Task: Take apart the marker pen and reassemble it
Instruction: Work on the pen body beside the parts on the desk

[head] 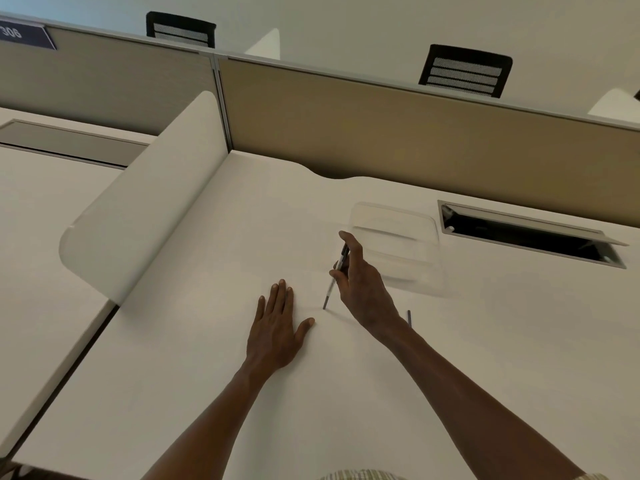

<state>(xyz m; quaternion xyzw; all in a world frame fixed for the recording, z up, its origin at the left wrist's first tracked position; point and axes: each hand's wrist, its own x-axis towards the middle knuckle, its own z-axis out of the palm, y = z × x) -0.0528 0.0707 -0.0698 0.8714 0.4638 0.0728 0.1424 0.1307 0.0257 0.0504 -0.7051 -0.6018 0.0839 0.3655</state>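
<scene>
In the head view, the marker pen [335, 277] is pinched upright in the curled fingers [337, 271] of the right hand [360, 289], its long axis steep, tip touching the worktop [207, 341]. The left hand [277, 327] is laid flat, fingers straight, just beside that tip. A small dark piece [409, 317] lies behind the right wrist.

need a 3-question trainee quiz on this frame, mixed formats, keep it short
1. True or false: the left hand lies flat on the desk.
2. Which hand holds the marker pen? A) left B) right C) both
3. Fill in: a small dark part lies on the desk beside the right ____.

Key: 1 true; 2 B, the right hand; 3 wrist.
</scene>
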